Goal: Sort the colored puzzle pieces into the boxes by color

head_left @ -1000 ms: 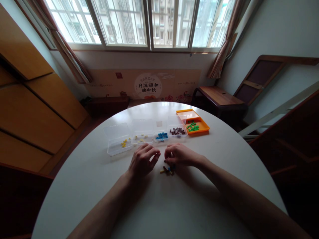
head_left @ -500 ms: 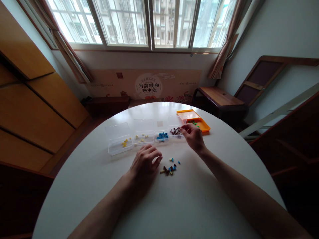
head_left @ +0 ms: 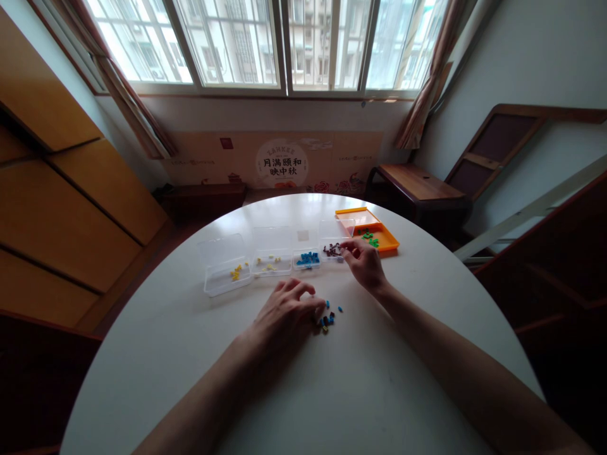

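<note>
A round white table [head_left: 303,392], smooth and faintly glossy, fills the lower view, its near edge cut off by the frame. Along its far side runs a row of boxes, long axis left to right: three clear plastic ones with lids tipped back holding yellow pieces [head_left: 236,272], more yellow pieces [head_left: 268,262] and blue pieces [head_left: 309,258]. Then a fourth clear box [head_left: 332,243] with dark brown pieces [head_left: 331,251], and an orange tray [head_left: 385,239] with green pieces [head_left: 368,238], angled away to the right.

The right hand [head_left: 363,264] reaches out over the right end of the brown-piece box, fingers curled together at its rim. Whether anything is pinched there cannot be told, too small and shaded. The left hand [head_left: 289,313] lies palm down, fingers spread and loosely bent, tips touching the left edge of a small loose pile of mixed pieces [head_left: 328,318] in front of the boxes. Blue, brown and yellow bits show; the hand hides part of the pile, and it grips nothing visible. Each piece's shape is too tiny to make out.
</note>
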A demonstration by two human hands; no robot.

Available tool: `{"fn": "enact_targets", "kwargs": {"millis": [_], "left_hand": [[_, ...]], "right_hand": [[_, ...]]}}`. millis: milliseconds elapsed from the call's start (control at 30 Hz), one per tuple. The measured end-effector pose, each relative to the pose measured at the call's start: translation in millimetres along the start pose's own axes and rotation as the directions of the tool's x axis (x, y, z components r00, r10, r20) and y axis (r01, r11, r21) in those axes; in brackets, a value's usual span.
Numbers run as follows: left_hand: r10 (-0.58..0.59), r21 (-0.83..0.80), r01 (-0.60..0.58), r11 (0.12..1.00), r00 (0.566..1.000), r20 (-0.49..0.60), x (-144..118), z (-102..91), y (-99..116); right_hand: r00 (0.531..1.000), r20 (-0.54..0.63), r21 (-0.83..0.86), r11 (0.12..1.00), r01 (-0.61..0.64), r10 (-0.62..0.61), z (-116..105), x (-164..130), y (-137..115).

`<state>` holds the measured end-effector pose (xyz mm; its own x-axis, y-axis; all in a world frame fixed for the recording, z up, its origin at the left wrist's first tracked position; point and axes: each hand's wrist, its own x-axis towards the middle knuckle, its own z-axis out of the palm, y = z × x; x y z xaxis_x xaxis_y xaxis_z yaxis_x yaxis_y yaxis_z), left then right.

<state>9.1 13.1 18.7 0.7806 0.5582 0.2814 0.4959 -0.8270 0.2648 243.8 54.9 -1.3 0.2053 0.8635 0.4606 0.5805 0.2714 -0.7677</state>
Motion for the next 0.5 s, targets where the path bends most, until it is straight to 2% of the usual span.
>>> {"fn": "enact_targets", "kwargs": {"millis": [300,433,500], "left_hand": [[0.028,0.006,-0.027,1.0,0.996,-0.09,-1.2,2.6,-2.8],[0.028,-0.008,-0.028,1.0,0.996,-0.088,0.0,4.2,-1.8],[0.024,0.01,-0.023,1.0,0.991,-0.129,0.9,5.6,-2.6]], "right_hand": [[0.99,0.091,-0.021,0.994,0.112,-0.109,6.0,-10.9,-11.7],[0.961,0.176,0.014,0.976,0.215,-0.214,9.6,-18.3,-19.0],[0.936,0.225,0.021,0.962,0.273,-0.271,10.7,-21.9,-22.1]]}}
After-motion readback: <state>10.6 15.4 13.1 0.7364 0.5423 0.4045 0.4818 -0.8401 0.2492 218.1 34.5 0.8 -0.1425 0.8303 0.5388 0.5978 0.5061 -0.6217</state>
